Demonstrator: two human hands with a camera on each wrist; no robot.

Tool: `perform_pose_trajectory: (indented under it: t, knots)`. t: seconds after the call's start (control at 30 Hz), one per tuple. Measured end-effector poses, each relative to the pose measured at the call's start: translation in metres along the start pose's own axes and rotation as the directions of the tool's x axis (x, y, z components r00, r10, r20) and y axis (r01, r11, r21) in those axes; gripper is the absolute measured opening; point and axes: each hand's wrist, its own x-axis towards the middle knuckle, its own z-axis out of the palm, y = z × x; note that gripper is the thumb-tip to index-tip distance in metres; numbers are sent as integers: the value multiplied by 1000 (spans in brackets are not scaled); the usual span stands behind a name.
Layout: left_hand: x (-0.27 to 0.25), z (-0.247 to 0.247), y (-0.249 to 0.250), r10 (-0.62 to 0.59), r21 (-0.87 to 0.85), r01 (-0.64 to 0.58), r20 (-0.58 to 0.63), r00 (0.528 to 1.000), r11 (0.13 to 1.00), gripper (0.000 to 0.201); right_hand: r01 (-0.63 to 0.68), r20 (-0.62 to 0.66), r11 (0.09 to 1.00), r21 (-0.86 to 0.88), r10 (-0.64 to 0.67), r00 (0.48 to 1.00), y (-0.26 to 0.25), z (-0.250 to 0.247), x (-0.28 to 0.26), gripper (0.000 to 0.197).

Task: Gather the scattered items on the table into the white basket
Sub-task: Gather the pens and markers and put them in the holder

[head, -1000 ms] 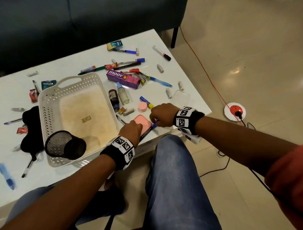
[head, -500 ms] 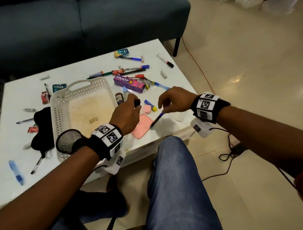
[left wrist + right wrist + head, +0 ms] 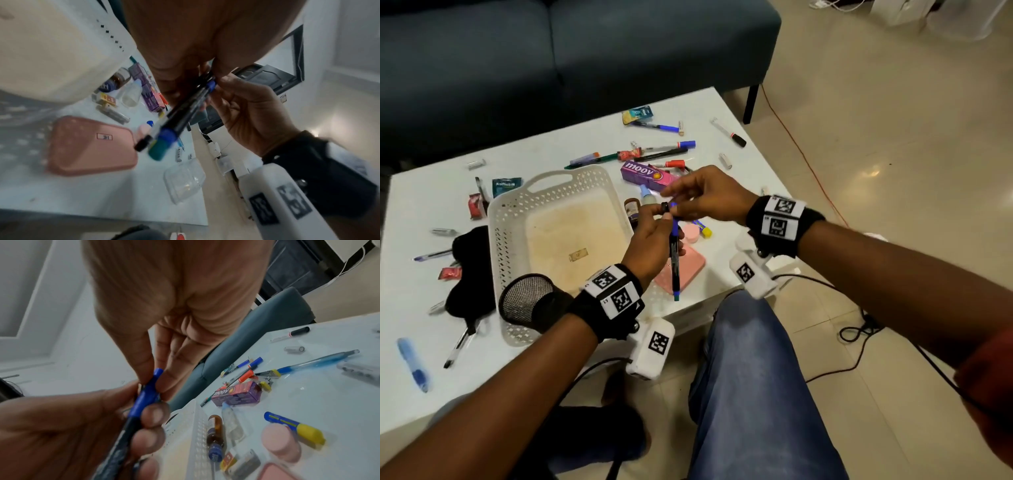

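Both hands are on the same pens: we see our left hand [image 3: 650,246] wrapped around a bundle of pens [image 3: 674,260], fingers curled on the dark barrels, while our right hand [image 3: 705,198] pinches the blue cap end [image 3: 151,389] of one of them between thumb and fingertips. Pens hang nearly upright above the table's near edge, teal tip down, over the pink case [image 3: 686,270]. White basket [image 3: 506,233] sits just left of the hands, with only a small tag on its floor and a black mesh cup [image 3: 527,298] at its near corner. Still scattered on the white table [image 3: 743,185]: purple moov box [image 3: 650,174], brown bottle [image 3: 214,434], clear dropper bottle [image 3: 232,421], pink round lid [image 3: 281,444], blue-yellow cutter [image 3: 294,426], markers, batteries. How many pens are in the bundle, we can't tell.
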Motion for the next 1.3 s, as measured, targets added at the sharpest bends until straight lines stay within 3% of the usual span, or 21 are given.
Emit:
perform_pose_trajectory:
  t: [0.1, 0.2, 0.23, 0.3, 0.4, 0.53, 0.6, 0.7, 0.8, 0.97, 1.07, 1.13, 1.23, 1.3]
  knots:
    - [8, 2, -1, 22, 56, -20, -46, 999, 998, 15, -87, -86, 990, 108, 97, 992, 4, -29, 25, 22]
    - [17, -1, -2, 8, 80, -5, -34, 999, 997, 26, -255, -317, 962, -98, 212, 924, 27, -70, 55, 12]
    - [20, -2, -2, -12, 57, 13, -26, 1000, 998, 28, -341, -349, 907, -247, 245, 905, 39, -82, 64, 12]
    - [24, -6, -1, -55, 2, 55, -29, 998, 998, 30, -450, -317, 709, -543, 324, 892, 61, -100, 78, 20]
    - [30, -11, 2, -125, -89, 120, -44, 991, 989, 32, -446, -279, 460, -767, 387, 879, 83, -110, 90, 29]
    - [37, -13, 3, -207, -216, 199, -15, 978, 956, 37, -414, -276, 306, -858, 406, 871, 109, -109, 107, 44]
    - [39, -12, 2, -220, -236, 211, -13, 975, 949, 38, -384, -247, 286, -878, 416, 875, 123, -108, 115, 48]
    - [39, -11, 4, -214, -215, 207, -14, 977, 955, 33, -364, -224, 280, -888, 428, 875, 119, -109, 119, 42]
    - [37, -14, 4, -173, -130, 168, -23, 985, 977, 21, -399, -281, 296, -868, 372, 885, 91, -116, 113, 34]
    - [32, -25, 3, -40, 1, 40, -56, 998, 999, 5, -340, -322, 388, -856, 113, 940, 30, -124, 81, 20]
    - [27, -24, 6, 20, 29, -19, -64, 998, 999, 6, -172, -188, 485, -858, 16, 982, -4, -108, 54, 17]
    - [24, -22, 6, 61, 69, -57, -62, 996, 996, 20, -41, -33, 584, -811, 24, 999, -24, -85, 37, 15]
    - [15, -16, 10, 92, 154, -84, -45, 995, 985, 44, 70, 171, 754, -654, 57, 984, -40, -45, 21, 14]
    - [11, -14, 10, 144, 213, -131, -47, 988, 968, 35, 75, 230, 832, -549, 65, 971, -41, -24, 16, 12]
